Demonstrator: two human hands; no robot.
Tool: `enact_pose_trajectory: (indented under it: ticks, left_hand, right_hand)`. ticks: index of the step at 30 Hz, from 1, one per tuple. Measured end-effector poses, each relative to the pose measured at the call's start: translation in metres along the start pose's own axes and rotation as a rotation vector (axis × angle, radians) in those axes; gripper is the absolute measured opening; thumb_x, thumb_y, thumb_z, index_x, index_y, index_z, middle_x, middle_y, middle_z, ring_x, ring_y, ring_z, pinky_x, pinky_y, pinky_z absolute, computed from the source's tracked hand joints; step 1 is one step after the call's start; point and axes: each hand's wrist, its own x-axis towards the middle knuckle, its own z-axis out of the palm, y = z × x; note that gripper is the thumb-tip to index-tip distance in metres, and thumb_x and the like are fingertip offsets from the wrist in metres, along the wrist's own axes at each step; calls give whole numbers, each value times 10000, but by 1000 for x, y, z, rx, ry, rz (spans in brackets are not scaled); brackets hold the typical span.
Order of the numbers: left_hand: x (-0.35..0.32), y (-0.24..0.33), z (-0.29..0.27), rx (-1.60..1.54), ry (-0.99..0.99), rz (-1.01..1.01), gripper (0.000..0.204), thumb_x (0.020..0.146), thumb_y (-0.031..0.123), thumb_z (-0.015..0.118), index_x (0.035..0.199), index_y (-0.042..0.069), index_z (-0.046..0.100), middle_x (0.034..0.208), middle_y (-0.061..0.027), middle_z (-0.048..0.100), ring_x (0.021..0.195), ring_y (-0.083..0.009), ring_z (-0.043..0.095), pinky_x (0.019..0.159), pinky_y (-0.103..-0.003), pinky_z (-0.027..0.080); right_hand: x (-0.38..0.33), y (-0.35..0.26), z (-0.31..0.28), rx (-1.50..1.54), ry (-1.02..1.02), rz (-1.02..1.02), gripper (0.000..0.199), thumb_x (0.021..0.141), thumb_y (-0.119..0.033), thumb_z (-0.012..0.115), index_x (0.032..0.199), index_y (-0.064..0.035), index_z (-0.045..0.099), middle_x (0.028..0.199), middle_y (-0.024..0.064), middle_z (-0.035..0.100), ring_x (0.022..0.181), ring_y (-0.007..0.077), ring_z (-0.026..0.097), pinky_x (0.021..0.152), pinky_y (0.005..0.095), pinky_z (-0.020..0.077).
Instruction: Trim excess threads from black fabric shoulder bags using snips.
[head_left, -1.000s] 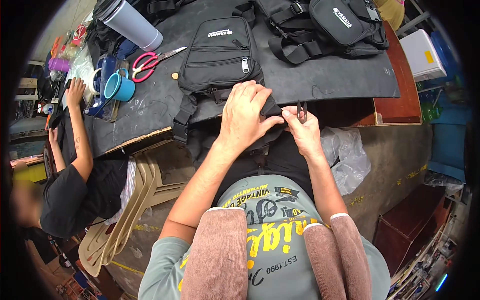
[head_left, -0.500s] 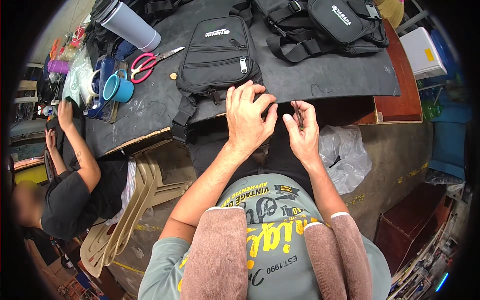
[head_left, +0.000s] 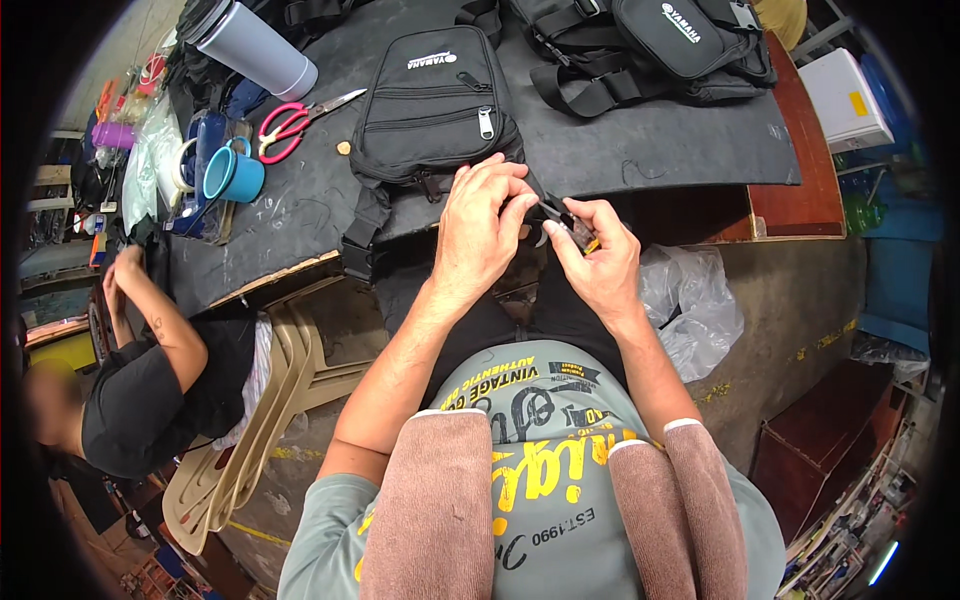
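A black zippered shoulder bag (head_left: 432, 112) lies on the dark tabletop with its lower corner toward me. My left hand (head_left: 480, 222) is closed at that corner, thumb and forefinger pinching a black piece of the bag at the table's edge. In my right hand (head_left: 603, 262) is a small pair of dark thread snips (head_left: 567, 222) with a bit of yellow. Their tips point at the pinched piece, close to my left fingertips. My fingers partly hide the snips and the piece, and I cannot tell whether the blades touch it.
Pink-handled scissors (head_left: 284, 130), a blue mug (head_left: 234, 176) and a grey tumbler (head_left: 262, 52) stand or lie on the left. More black bags (head_left: 690, 45) are piled at the far right. A co-worker (head_left: 150, 390) sits at left beside stacked beige chairs (head_left: 275, 400). A plastic bag (head_left: 685, 315) lies below.
My right hand has moved left, bringing the snips up to my left fingertips. My left hand has shifted slightly left and down. The co-worker's hands have come together.
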Motion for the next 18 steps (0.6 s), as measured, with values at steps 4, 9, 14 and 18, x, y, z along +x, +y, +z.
enact_pose_trajectory:
  ticks: [4,9,14,18]
  left_hand:
    - [-3,1,-2,37,-35,25,69,1077,91,775,1099,32,747,1308,-130,816,1457,-404,687,1300,-611,426]
    - [-1,-1,-2,23,-24,32,70,1060,65,774,1095,23,730,1321,-139,805,1433,-422,687,1259,-573,477]
    - [1,-10,-17,16,-25,140,124,992,41,815,1091,13,744,1315,-148,789,1357,-429,708,1205,-542,522]
    - [-10,-7,-31,264,-20,254,191,930,5,843,1107,18,774,1326,-129,780,1284,-399,726,1121,-495,577]
  right_hand:
    - [1,-1,5,-14,7,19,276,980,-95,937,1192,11,793,876,34,747,760,61,618,695,280,539]
    - [-3,7,13,3,3,18,223,998,-85,921,1154,16,798,859,41,753,754,48,628,689,269,538]
    - [-3,12,13,23,17,29,205,1009,-84,913,1140,18,795,867,50,776,750,44,642,689,266,543]
    - [-1,11,13,12,25,-2,205,1005,-86,917,1129,18,791,879,53,788,756,43,647,696,263,548]
